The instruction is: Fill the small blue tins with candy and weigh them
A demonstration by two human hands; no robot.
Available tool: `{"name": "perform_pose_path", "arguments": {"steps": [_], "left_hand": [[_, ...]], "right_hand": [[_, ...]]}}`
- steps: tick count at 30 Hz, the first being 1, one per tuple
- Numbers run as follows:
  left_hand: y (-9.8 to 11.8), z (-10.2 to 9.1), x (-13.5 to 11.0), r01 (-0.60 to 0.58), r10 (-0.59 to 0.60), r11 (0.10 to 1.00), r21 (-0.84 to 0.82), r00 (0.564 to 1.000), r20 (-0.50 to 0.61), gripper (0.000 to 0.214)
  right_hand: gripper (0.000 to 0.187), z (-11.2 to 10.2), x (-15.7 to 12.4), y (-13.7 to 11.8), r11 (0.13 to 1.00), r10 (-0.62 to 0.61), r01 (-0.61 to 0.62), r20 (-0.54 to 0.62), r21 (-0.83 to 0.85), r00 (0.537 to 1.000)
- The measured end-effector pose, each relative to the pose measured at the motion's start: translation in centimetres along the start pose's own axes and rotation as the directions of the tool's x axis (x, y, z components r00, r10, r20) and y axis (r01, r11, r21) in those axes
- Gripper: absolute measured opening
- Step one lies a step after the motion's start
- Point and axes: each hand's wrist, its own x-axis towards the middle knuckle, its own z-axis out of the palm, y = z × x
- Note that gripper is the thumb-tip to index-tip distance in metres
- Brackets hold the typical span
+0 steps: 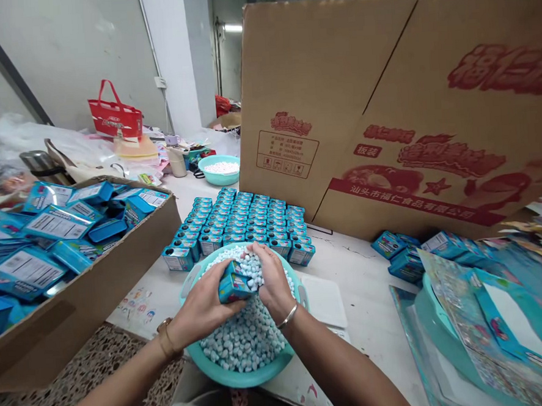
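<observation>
- Upright printed carton: from where I stand, just past the hands and to their right
- Teal basin: beneath both hands; working low over it should let strays drop back in
- Left hand: wrapped round the small blue box; a light, steady grip would likely spare the walls from bowing
- Right hand: cupped round a clutch of pellets at the box; modest portions, funnelled by thumb and fingers, should spill less
- Small blue box: between the hands, above the basin; open end seems turned toward the right hand, long axis apparently from left palm toward right fingers, partly hidden
- Pale pellets: heaped below the hands, some at the box
</observation>
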Motion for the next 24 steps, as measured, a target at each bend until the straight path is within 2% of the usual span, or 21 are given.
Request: {"name": "perform_pose_path", "arguments": {"steps": [5, 8, 15, 24], "left_hand": [[0.0, 0.4, 0.1, -0.034, 0.033, 0.998, 0.048, 0.999, 0.018, 0.074], [-0.1, 0.6, -0.1, -0.009, 0.011, 0.997, 0.076, 1.0, -0.029, 0.074], [-0.3, 0.5, -0.4, -0.002, 0.005, 0.997, 0.078, 0.999, -0.037, 0.075], [-1.3, 0.5, -0.2, -0.038, 0.044, 0.99, 0.138, 0.998, -0.042, 0.075]], "right_hand": [[0.027, 0.1, -0.5, -0.3, 0.999, -0.022, 0.021, -0.029, -0.031, 0.999], [0.035, 0.2, -0.8, -0.4, 0.999, -0.034, 0.032, -0.037, -0.044, 0.999], [0.048, 0.2, -0.6, 0.2, 0.999, 0.016, -0.017, -0.019, -0.038, 1.0], [0.049, 0.5, -0.7, 0.6, 0.999, 0.045, -0.046, -0.035, -0.011, 0.998]]}}
